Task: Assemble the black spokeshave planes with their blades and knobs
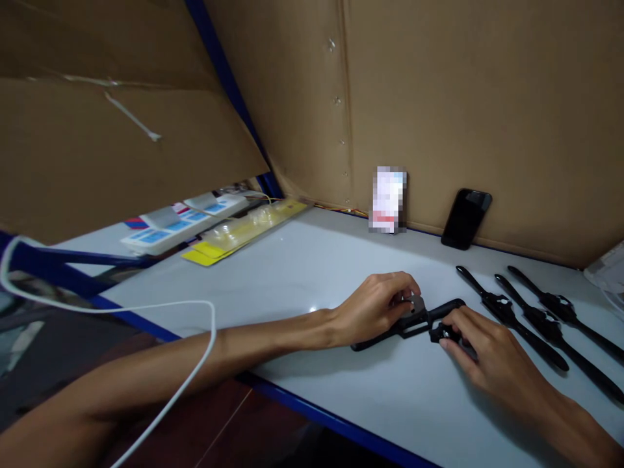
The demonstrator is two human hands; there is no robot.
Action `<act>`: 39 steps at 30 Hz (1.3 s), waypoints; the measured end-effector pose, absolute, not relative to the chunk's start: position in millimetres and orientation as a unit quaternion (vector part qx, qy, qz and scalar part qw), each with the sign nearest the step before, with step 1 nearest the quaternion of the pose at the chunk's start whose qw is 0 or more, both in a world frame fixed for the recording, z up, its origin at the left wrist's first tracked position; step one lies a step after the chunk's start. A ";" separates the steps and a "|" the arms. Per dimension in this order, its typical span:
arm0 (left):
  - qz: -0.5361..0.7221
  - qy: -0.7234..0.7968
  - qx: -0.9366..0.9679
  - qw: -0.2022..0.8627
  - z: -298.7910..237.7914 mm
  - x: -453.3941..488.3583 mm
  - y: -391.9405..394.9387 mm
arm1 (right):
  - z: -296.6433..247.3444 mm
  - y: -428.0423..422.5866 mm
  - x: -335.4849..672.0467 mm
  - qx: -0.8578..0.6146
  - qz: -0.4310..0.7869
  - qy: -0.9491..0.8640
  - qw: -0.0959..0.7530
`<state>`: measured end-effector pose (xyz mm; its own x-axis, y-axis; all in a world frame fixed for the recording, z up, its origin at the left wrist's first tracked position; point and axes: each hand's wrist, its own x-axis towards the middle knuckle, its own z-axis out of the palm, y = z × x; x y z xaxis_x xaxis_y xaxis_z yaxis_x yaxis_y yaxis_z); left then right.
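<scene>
A black watch with a long strap [423,320] lies on the white table [302,279] between my hands. My left hand [377,305] pinches the watch's case from the left, fingers curled over it. My right hand [480,344] grips the strap's right part near the case, fingertips on a small black piece. One strap end sticks out to the lower left under my left hand.
Three more black watches [531,322] lie in a row at the right. A black phone [467,218] and a small card [389,199] lean on the cardboard wall behind. Yellow packets [244,234] and white power strips [180,221] sit far left; a white cable [195,364] hangs near.
</scene>
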<state>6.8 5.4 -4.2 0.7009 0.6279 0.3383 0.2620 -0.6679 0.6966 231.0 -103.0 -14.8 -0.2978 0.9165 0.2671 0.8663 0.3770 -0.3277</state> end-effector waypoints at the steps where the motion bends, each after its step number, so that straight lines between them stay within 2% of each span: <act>1: 0.286 0.260 0.862 0.328 -4.5 7.2 7.7 | -14.8 -103.1 231.3 -0.555 0.060 -0.804 0.207; 6: 0.267 0.272 0.838 0.391 -11.1 9.2 18.2 | -10.0 -102.3 230.0 -0.557 0.053 -0.803 0.204; 11: 0.262 0.275 0.834 0.400 -13.2 8.9 18.7 | -7.6 -102.6 227.3 -0.553 0.046 -0.803 0.216; 22: 0.245 0.245 0.890 0.298 -10.4 7.7 1.6 | -13.5 -102.9 228.0 -0.539 0.053 -0.809 0.228; 28: 0.177 0.276 0.928 0.176 -7.1 -3.5 -8.3 | -9.2 -106.5 224.2 -0.519 0.060 -0.816 0.247; 33: 0.152 0.271 0.937 0.158 -8.3 -5.2 -15.2 | -8.0 -106.9 224.3 -0.498 0.068 -0.821 0.270; 39: 0.144 0.210 0.954 0.158 -10.4 -4.2 -9.8 | -5.1 -108.8 227.7 -0.445 0.020 -0.841 0.307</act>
